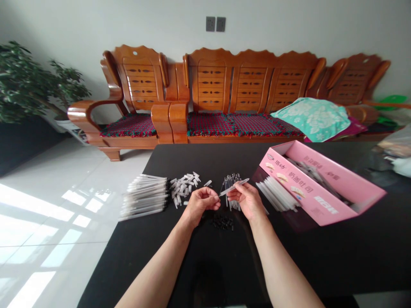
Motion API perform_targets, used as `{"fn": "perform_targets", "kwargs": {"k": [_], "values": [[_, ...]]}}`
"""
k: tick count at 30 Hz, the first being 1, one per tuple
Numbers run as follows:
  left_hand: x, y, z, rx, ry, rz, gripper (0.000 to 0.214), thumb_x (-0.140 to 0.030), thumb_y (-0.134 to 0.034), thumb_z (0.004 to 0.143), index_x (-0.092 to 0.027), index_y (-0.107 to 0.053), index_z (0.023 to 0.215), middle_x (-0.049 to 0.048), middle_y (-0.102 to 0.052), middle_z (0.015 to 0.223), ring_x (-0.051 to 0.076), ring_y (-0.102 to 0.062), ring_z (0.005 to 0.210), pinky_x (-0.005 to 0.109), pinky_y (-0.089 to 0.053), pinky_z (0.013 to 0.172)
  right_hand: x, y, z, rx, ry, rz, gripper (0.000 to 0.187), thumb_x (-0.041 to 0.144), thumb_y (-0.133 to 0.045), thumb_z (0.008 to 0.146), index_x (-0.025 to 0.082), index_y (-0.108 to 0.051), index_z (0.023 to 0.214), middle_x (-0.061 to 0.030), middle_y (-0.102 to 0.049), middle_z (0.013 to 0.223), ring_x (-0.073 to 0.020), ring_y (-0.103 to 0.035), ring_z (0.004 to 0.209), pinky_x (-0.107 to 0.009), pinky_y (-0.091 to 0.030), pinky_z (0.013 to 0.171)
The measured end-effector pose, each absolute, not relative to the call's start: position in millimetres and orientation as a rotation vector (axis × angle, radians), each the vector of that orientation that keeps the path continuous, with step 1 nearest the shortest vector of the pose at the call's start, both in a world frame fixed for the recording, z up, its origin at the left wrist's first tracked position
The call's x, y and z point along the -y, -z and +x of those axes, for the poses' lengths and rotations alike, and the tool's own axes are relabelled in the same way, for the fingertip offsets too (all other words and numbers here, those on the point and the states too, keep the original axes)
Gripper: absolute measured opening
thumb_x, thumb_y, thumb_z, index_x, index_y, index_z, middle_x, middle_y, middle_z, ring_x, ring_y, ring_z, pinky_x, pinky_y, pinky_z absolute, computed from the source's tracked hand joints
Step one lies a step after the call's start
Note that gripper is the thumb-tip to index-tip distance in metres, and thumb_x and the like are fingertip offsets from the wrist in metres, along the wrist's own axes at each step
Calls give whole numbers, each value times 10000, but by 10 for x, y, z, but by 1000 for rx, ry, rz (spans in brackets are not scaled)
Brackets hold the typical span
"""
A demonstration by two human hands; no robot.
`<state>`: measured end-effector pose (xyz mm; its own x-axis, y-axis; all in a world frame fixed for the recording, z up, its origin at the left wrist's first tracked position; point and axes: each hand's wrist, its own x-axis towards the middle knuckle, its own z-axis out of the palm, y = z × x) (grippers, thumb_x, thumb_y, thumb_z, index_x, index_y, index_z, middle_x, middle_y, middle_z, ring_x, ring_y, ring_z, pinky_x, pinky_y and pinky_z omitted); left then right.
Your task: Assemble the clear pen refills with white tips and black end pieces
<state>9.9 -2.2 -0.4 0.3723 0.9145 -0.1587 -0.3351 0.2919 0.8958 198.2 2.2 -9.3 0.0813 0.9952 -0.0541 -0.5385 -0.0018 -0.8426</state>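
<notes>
My right hand [249,200] grips a translucent white pen barrel [236,186] between thumb and fingers, slanting down to the left. At its lower end is my left hand [203,202], thumb and fingertips pinched together; whatever they hold is too small to make out. Behind the hands lies a bunch of dark pen refills [230,181]. Small black pen parts [222,222] are heaped on the table between my forearms. To the left are loose translucent pen caps [184,188] and a stack of pens [144,197] with dark ends. More white barrels [278,194] lie right of my right hand.
A pink cardboard box [302,188] with grey-white pieces inside stands on the black table [321,256] at the right. Plastic bags [398,149] sit at the far right edge. Behind the table runs a wooden sofa [210,92] with a turquoise cushion [314,119].
</notes>
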Motion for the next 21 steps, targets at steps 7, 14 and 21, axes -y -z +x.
{"fn": "perform_targets", "kwargs": {"k": [7, 14, 21], "values": [[15, 1, 96, -788, -976, 902, 342, -342, -840, 665, -114, -607, 767, 41, -689, 669, 98, -614, 557, 213, -513, 580, -19, 88, 1970, 735, -1376, -866, 273, 316, -838, 676, 153, -660, 804, -61, -749, 662, -205, -719, 551, -273, -594, 483], [28, -20, 114, -834, -994, 922, 368, -366, -848, 644, -115, -601, 750, 43, -692, 656, 105, -626, 554, 215, -525, 573, -28, 108, 1968, 761, -1382, -878, 287, 334, -836, 687, 153, -655, 817, -62, -747, 666, -208, -723, 563, -272, -595, 486], [19, 12, 162, -914, -1063, 1002, 341, -354, -830, 656, -120, -596, 734, 39, -683, 613, 137, -641, 545, 251, -545, 558, -22, 86, 1954, 766, -1368, -890, 294, 339, -843, 673, 157, -650, 798, -60, -743, 647, -212, -721, 546, -271, -594, 474]]}}
